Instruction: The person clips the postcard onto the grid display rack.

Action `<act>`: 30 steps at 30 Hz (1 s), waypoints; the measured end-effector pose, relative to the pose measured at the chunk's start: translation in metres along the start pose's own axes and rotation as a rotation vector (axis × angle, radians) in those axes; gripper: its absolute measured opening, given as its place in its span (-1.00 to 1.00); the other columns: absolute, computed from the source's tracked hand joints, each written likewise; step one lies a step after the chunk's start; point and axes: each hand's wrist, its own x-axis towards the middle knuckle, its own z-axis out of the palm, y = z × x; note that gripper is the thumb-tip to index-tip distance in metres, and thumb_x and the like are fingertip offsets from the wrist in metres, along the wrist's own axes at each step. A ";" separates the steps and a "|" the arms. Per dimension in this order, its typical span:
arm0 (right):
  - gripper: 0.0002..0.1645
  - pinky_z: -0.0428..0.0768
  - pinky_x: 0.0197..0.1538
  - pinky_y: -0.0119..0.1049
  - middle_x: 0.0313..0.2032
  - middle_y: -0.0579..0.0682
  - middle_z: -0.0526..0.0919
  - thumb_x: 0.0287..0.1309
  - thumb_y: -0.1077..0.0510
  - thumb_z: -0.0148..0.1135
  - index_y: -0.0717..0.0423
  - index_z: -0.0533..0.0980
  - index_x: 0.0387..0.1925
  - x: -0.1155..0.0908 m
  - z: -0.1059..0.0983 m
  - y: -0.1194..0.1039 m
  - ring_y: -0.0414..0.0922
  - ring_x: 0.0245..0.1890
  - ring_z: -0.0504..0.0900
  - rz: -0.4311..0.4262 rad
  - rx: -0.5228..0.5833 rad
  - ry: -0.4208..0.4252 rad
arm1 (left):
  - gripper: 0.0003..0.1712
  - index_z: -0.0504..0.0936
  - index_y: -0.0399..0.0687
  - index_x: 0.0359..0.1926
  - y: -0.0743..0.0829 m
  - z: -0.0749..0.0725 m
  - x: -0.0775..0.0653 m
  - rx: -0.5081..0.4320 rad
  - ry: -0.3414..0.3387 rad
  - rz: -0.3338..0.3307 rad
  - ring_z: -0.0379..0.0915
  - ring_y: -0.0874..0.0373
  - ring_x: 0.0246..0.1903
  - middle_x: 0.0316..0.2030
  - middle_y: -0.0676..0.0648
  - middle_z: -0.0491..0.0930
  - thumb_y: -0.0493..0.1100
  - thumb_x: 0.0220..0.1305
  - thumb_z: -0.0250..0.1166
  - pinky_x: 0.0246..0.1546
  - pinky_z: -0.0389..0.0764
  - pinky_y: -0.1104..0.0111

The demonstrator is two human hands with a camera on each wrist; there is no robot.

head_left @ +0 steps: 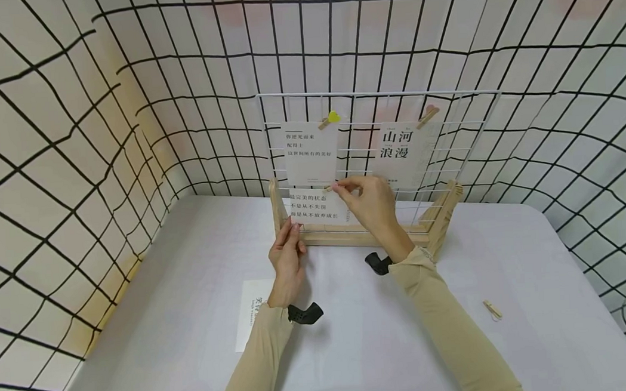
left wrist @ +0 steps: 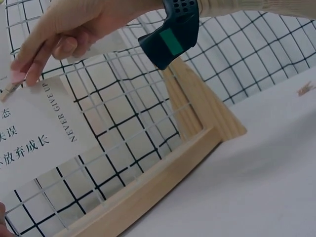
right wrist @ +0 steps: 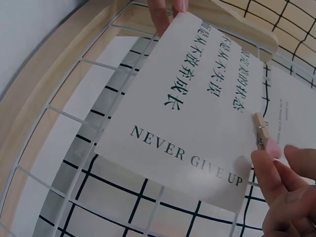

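Observation:
A white card (head_left: 314, 210) printed with Chinese lines and "NEVER GIVE UP" lies against the lower part of a white wire grid (head_left: 379, 91). My left hand (head_left: 287, 258) holds its lower left corner between the fingertips. With thumb and forefinger, my right hand (head_left: 369, 203) pinches a small wooden clothespin (right wrist: 260, 132) at its pink end. That clothespin sits on the card's upper edge. Just above hangs another text card (head_left: 311, 165), under a clothespin with a yellow heart (head_left: 333, 117). To the right, a third card (head_left: 397, 160) hangs from a wooden clothespin (head_left: 428, 116).
A wooden stand (head_left: 342, 237) bears the grid on the white table (head_left: 354, 348). One loose clothespin (head_left: 493, 309) lies at the right. A printed card (head_left: 245, 319) is partly hidden by my left forearm. Black-lined grid cloth (head_left: 206, 124) surrounds the back and sides.

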 end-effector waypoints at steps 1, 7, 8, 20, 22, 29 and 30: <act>-0.78 0.28 -0.49 -0.33 -0.33 0.07 0.85 0.29 0.07 0.44 0.14 0.80 -0.20 -0.002 -0.003 0.000 -0.12 -0.63 0.43 -0.005 0.010 0.005 | -0.59 0.65 -0.15 0.26 -0.001 0.001 -0.001 0.001 0.000 -0.002 0.34 0.44 -0.68 -0.23 0.08 0.76 -0.32 0.42 0.31 -0.65 0.37 0.64; -0.75 0.16 -0.67 -0.41 -0.40 0.10 0.78 0.39 0.10 0.32 0.17 0.76 -0.08 -0.017 -0.024 0.007 -0.27 -0.74 0.28 -0.024 0.105 0.025 | -0.57 0.64 -0.16 0.28 -0.004 0.001 -0.005 0.008 -0.012 0.001 0.34 0.43 -0.69 -0.23 0.08 0.77 -0.31 0.42 0.32 -0.65 0.36 0.62; -0.74 0.19 -0.65 -0.42 -0.37 0.10 0.78 0.40 0.09 0.31 0.17 0.74 -0.04 -0.020 -0.028 0.010 -0.28 -0.72 0.31 -0.026 0.119 0.014 | -0.56 0.63 -0.17 0.28 -0.004 0.000 -0.006 0.021 -0.016 0.001 0.33 0.43 -0.69 -0.23 0.07 0.78 -0.30 0.41 0.33 -0.65 0.35 0.62; -0.41 0.42 -0.52 -0.41 0.19 0.13 0.67 0.44 0.01 0.28 0.10 0.47 0.40 -0.071 -0.076 0.036 -0.16 -0.44 0.50 0.005 0.051 -0.273 | -0.45 0.50 -0.08 0.42 0.034 -0.053 -0.030 0.232 -0.191 -0.051 0.39 0.41 -0.60 0.05 0.15 0.78 -0.15 0.48 0.30 -0.53 0.44 0.58; -0.40 0.41 -0.52 -0.40 0.15 0.14 0.68 0.45 -0.01 0.27 0.11 0.47 0.40 -0.078 -0.083 0.044 -0.17 -0.46 0.48 0.027 0.016 -0.289 | -0.46 0.50 -0.06 0.42 0.049 -0.064 -0.032 0.279 -0.232 -0.039 0.40 0.39 -0.57 0.09 0.16 0.76 -0.14 0.48 0.29 -0.50 0.44 0.57; -0.39 0.40 -0.50 -0.38 -0.17 0.10 0.67 0.39 -0.04 0.32 0.15 0.50 0.35 -0.112 -0.113 0.074 -0.22 -0.48 0.44 0.086 -0.142 -0.326 | -0.49 0.55 -0.11 0.36 0.096 -0.103 -0.026 0.705 -0.392 0.046 0.44 0.31 -0.47 0.06 0.15 0.69 -0.13 0.46 0.33 -0.40 0.47 0.50; -0.39 0.40 -0.51 -0.38 -0.18 0.10 0.66 0.39 -0.05 0.33 0.16 0.51 0.33 -0.117 -0.118 0.079 -0.23 -0.48 0.45 0.095 -0.162 -0.334 | -0.50 0.58 -0.10 0.34 0.101 -0.107 -0.026 0.797 -0.412 0.062 0.45 0.29 -0.45 0.08 0.11 0.66 -0.13 0.44 0.35 -0.40 0.47 0.49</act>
